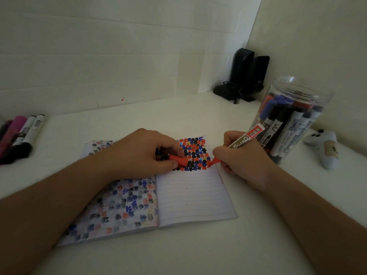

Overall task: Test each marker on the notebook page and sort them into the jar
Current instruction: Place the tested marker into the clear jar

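- My right hand (236, 155) grips the red whiteboard marker (245, 138) like a pen, tilted so its tip meets the notebook (190, 195) at the right edge of the block of red, blue and black test blots. That is where the next free spot in the row lies.
- My left hand (143, 153) pinches the marker's red cap (178, 160) and rests on the notebook over the fold, which pins the pages flat while I dab (and keeps the cap ready for closing).
- The lower half of the notebook's right page is lined and unmarked, so there is room for more tests; the left page shows fainter blots, bled through, I judge.
- The clear plastic jar (292, 120) stands just right of the notebook, beyond my right hand, open-topped and already holding several markers, an easy drop once this one is capped.
- The untested markers (19, 135) lie well to the notebook's left on the white surface (178, 255), apart from the jar so the two lots do not mix.
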`<move>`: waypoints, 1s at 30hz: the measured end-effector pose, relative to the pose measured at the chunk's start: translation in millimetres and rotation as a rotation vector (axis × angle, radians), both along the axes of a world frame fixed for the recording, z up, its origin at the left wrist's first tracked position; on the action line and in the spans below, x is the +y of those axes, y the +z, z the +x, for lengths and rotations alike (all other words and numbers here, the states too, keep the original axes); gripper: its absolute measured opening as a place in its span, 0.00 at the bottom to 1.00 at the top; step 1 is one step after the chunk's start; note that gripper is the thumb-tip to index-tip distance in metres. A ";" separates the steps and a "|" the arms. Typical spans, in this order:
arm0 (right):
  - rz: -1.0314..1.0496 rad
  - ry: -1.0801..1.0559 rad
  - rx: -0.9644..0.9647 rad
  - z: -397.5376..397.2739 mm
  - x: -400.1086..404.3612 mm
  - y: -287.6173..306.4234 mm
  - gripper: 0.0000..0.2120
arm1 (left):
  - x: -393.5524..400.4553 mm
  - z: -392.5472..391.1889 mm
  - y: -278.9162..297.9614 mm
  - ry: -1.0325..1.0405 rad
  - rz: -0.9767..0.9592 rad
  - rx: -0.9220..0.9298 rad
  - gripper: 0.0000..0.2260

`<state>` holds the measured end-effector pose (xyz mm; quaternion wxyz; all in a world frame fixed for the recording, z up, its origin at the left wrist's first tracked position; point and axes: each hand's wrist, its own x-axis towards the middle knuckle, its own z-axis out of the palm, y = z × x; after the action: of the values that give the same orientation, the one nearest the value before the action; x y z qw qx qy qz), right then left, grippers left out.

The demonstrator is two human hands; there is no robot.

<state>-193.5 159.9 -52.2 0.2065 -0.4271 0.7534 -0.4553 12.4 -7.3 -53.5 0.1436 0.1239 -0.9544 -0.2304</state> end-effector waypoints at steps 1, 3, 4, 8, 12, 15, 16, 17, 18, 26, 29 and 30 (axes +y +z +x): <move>0.001 0.010 -0.017 -0.2 0.6 0.4 0.14 | 0.2 0.0 0.1 0.000 0.003 0.000 0.13; 0.017 0.016 0.024 0.7 0.4 0.2 0.14 | 0.4 0.0 0.3 -0.002 0.001 0.001 0.12; 0.029 0.014 0.060 1.3 -0.1 -0.1 0.15 | 0.2 0.1 0.1 -0.004 -0.003 0.002 0.12; 0.042 -0.023 0.124 1.6 -3.2 -2.2 0.17 | -0.1 0.0 0.0 -0.008 -0.005 0.003 0.13; 0.005 -0.019 0.009 0.1 -1.3 -1.3 0.14 | 0.3 -0.1 0.1 -0.004 -0.005 -0.005 0.13; -0.003 -0.006 0.028 1.4 -0.7 -1.3 0.14 | 1.1 -0.5 1.1 -0.002 0.001 -0.005 0.12; 0.009 -0.005 0.064 2.2 -0.9 -1.1 0.14 | 1.2 -0.7 1.3 0.000 0.005 -0.003 0.12; 0.021 0.001 0.085 2.5 -0.7 -0.9 0.14 | 1.4 -0.4 1.3 0.002 0.007 -0.003 0.12; 0.028 0.011 0.084 2.5 -0.5 -0.6 0.14 | 1.4 -0.5 1.4 0.003 0.006 -0.004 0.12; 0.003 -0.003 0.041 -2.4 -2.4 -4.6 0.14 | 2.2 -0.2 2.0 0.012 -0.009 -0.009 0.12; -0.016 0.030 0.084 -1.8 -1.8 -4.7 0.16 | 4.3 -0.3 3.9 0.031 -0.021 -0.010 0.14; -0.078 0.031 0.047 -1.6 -1.4 -3.8 0.16 | 4.3 -0.5 4.4 0.047 -0.033 -0.002 0.15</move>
<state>-195.1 158.4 -56.1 0.1788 -0.4570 0.7331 -0.4708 11.9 -2.9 -49.1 0.1499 0.1441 -0.9551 -0.2112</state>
